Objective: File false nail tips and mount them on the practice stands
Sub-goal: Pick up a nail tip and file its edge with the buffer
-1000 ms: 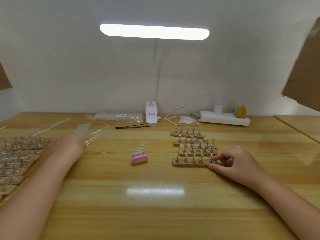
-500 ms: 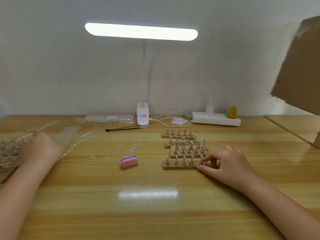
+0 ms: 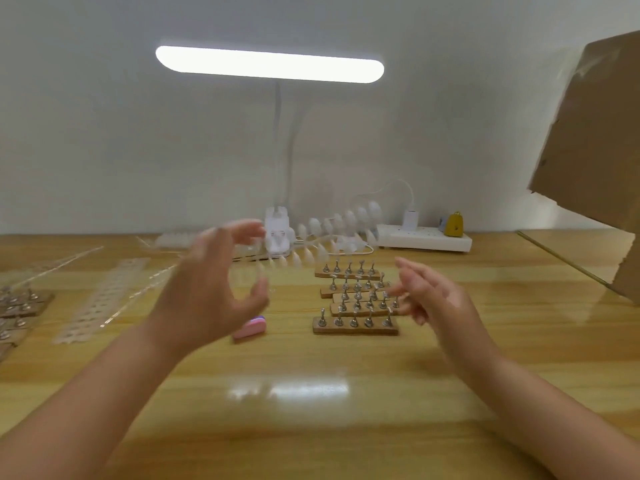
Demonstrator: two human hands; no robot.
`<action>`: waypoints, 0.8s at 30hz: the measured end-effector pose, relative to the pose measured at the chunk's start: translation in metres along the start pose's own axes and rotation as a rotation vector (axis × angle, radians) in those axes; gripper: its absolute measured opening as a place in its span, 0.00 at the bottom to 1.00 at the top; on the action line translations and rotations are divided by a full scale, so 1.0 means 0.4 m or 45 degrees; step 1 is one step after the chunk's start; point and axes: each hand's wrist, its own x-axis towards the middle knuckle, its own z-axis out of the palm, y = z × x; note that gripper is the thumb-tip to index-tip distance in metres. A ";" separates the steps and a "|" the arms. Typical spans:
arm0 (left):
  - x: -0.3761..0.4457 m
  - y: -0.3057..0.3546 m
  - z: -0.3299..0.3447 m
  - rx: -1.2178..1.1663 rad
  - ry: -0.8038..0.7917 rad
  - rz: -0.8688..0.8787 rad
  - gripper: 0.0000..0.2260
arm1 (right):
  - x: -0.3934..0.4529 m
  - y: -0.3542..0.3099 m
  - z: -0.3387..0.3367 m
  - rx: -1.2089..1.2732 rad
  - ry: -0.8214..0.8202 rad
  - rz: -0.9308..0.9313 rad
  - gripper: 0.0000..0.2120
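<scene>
While loaded stands (image 3: 20, 306) and an emptied tip strip (image 3: 100, 299) are seen at left on the tabletop (image 3: 311, 393), a blurred strip of false nail tips (image 3: 332, 233) is pinched at centre by the left hand (image 3: 211, 289). Empty practice stands (image 3: 355, 325) are found right of centre, beside the right hand (image 3: 436, 299), its grip released.

Single head-worn view, forward and down over table (image 3: 311, 410).
</scene>
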 end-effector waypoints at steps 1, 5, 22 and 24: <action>-0.008 0.015 0.016 0.036 -0.049 0.086 0.23 | -0.003 -0.010 0.009 0.197 -0.056 0.068 0.28; -0.031 0.023 0.055 0.147 0.018 0.312 0.22 | -0.015 -0.028 0.032 0.519 -0.035 0.151 0.17; -0.060 0.140 0.131 -1.443 -0.075 -1.097 0.14 | -0.051 -0.023 0.106 0.719 -0.095 0.314 0.18; -0.061 0.132 0.130 -1.473 -0.074 -1.116 0.11 | -0.052 -0.024 0.108 0.696 -0.104 0.307 0.17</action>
